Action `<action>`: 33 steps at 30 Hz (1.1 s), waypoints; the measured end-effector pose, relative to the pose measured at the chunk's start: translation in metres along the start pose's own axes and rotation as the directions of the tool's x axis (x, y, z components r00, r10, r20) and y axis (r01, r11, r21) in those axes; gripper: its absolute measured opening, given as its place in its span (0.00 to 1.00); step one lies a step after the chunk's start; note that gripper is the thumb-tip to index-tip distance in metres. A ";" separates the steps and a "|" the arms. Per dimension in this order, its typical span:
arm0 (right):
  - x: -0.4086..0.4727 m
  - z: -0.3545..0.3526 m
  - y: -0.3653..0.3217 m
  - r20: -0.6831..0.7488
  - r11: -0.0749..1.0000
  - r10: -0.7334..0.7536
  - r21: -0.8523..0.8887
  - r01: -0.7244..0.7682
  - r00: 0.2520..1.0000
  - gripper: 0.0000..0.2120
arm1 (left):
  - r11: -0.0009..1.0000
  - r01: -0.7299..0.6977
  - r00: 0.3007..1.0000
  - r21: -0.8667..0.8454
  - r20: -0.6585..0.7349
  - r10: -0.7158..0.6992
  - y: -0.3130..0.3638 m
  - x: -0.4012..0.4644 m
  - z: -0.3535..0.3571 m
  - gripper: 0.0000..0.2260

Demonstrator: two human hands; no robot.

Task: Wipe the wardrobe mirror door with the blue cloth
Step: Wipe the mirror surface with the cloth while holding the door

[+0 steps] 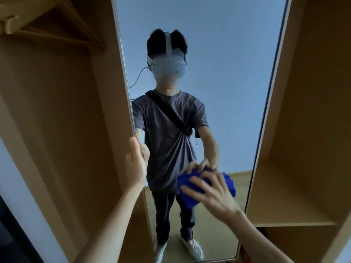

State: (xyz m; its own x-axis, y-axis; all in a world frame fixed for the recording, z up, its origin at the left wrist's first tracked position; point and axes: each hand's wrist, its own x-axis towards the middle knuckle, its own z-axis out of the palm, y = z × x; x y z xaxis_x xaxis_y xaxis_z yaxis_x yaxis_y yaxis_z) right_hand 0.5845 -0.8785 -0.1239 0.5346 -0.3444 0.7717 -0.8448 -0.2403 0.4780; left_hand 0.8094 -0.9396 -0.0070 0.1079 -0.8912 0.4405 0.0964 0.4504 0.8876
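The wardrobe mirror door (237, 76) stands open in front of me, tall and narrow, reflecting a person in a grey T-shirt with a headset. My left hand (135, 162) grips the door's left edge at about mid height. My right hand (212, 192) presses a crumpled blue cloth (191, 194) flat against the glass in the lower middle of the mirror, fingers spread over the cloth. The cloth's reflection and the reflected hand touch it from above.
The wooden wardrobe interior (57, 120) lies to the left, with a hanging rail and hangers (17, 21) at the top. Wooden shelves (296, 196) stand to the right of the door. A white wall strip shows at the lower left.
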 end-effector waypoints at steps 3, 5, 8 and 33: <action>0.044 -0.029 0.063 -0.212 0.974 0.221 -0.002 -0.226 0.952 0.22 | 1.000 -0.005 1.000 0.021 -0.018 0.005 -0.003 0.001 0.003 0.20; 0.084 -0.054 0.104 -0.330 0.929 0.354 0.011 -0.371 0.875 0.22 | 1.000 0.007 0.999 0.017 -0.032 -0.006 -0.005 0.003 0.003 0.20; 0.123 -0.078 0.134 -0.444 0.841 0.521 0.124 -0.526 0.729 0.19 | 0.999 -0.019 0.999 0.026 -0.046 0.020 -0.010 0.007 0.000 0.22; 0.060 -0.067 0.157 -0.239 0.762 0.642 0.306 -0.571 0.728 0.24 | 0.996 0.031 0.993 0.081 -0.116 -0.021 0.002 0.000 0.012 0.23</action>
State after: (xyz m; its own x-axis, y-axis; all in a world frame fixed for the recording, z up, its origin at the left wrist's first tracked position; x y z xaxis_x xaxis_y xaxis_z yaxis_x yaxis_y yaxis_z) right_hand 0.4825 -0.8760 0.0254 -0.1584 -0.1879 0.9693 -0.9425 -0.2639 -0.2052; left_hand 0.7973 -0.9396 -0.0032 0.2196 -0.8885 0.4030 0.0193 0.4169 0.9087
